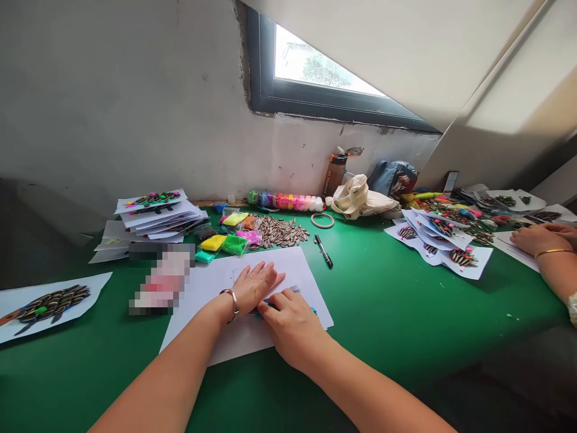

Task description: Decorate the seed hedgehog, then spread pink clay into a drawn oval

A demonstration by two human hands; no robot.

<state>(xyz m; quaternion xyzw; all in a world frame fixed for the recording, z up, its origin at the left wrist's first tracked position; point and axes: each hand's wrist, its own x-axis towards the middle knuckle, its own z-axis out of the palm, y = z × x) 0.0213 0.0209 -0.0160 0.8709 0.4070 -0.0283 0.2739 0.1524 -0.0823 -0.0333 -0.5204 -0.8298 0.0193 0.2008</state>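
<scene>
White paper sheets (198, 325) lie on the green table in front of me. My left hand (252, 287), with a silver bangle at the wrist, rests on the paper with its fingers stretched out. Close against it is my right hand (292, 325), its fingers bent over something blue and dark on the paper. That item (314, 311) is mostly hidden under the hands, so its shape cannot be made out. Whether the right fingers grip it does not show. Just beyond the sheets are a heap of striped seeds (282, 232) and colourful clay packets (234, 244).
A black pen (323, 251) and a ring-shaped roll (322, 221) lie beyond my hands. Decorated papers are stacked at left (157, 219) and right (451, 240). A bottle (334, 174) and cloth bag (354, 198) stand by the wall. Another person's hands (543, 240) are at far right.
</scene>
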